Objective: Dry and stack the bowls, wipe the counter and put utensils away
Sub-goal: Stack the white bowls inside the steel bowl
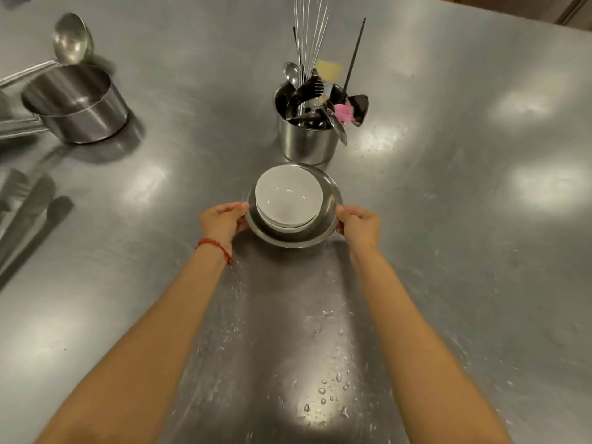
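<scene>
Holding stack | left hand [224, 219] and right hand [358, 224] grip opposite rims of steel bowl [293, 237], white bowls [288, 197] nested inside | mid-counter [448, 251], equidistant, just before utensil pot [307, 142]

Both forearms are bare, no sleeves showing. A thin red beaded bracelet [215, 246] circles the wrist of the left hand [223, 221], knotted tail hanging toward five o'clock. The right hand [358, 226] wears nothing.

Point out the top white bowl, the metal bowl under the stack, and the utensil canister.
top white bowl [286, 195], head view, inner wall.
metal bowl [288, 240], head view, near rim.
utensil canister [306, 142], head view, outer side wall.
</scene>
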A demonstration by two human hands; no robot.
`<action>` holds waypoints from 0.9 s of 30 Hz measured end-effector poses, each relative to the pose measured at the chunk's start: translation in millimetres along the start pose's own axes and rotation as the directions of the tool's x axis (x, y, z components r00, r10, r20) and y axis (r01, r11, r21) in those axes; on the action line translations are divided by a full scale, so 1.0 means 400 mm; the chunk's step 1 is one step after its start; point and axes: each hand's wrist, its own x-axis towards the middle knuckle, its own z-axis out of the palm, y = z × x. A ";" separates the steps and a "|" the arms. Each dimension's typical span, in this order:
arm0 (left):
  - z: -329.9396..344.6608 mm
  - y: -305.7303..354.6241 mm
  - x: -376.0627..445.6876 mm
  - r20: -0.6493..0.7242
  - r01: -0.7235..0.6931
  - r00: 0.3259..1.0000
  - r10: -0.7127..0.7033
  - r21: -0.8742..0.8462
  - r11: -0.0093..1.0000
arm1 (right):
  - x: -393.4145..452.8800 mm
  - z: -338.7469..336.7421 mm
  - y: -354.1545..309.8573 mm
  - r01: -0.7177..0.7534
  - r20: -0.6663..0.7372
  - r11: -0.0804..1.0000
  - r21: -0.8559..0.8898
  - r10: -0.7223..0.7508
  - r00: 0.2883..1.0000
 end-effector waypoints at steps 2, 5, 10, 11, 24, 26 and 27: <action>0.000 -0.001 0.008 -0.001 -0.002 1.000 0.002 0.015 1.000 | 0.009 0.003 0.004 0.006 -0.005 1.000 -0.019 -0.006 1.000; 0.011 0.006 -0.003 -0.002 -0.052 0.999 0.052 0.082 0.995 | 0.011 -0.006 0.000 0.044 0.008 0.994 -0.100 -0.043 0.999; 0.031 0.025 -0.088 0.039 -0.435 0.872 0.488 0.519 0.735 | -0.016 -0.089 0.001 0.133 0.013 0.957 -0.257 -0.134 0.991; 0.039 0.025 -0.114 0.107 -0.532 0.810 0.576 0.545 0.648 | -0.028 -0.116 0.005 0.167 0.013 0.935 -0.313 -0.171 0.985; 0.334 -0.235 -0.557 0.762 -0.840 0.397 0.512 0.526 -0.133 | -0.175 -0.691 0.174 0.347 0.148 0.431 -0.833 -0.431 0.890; 0.398 -0.285 -0.640 0.775 -0.836 0.416 0.476 0.532 -0.134 | -0.187 -0.805 0.194 0.350 0.122 0.441 -0.826 -0.467 0.876; 0.435 -0.309 -0.682 0.777 -0.838 0.425 0.465 0.532 -0.123 | -0.194 -0.864 0.204 0.340 0.105 0.442 -0.830 -0.474 0.874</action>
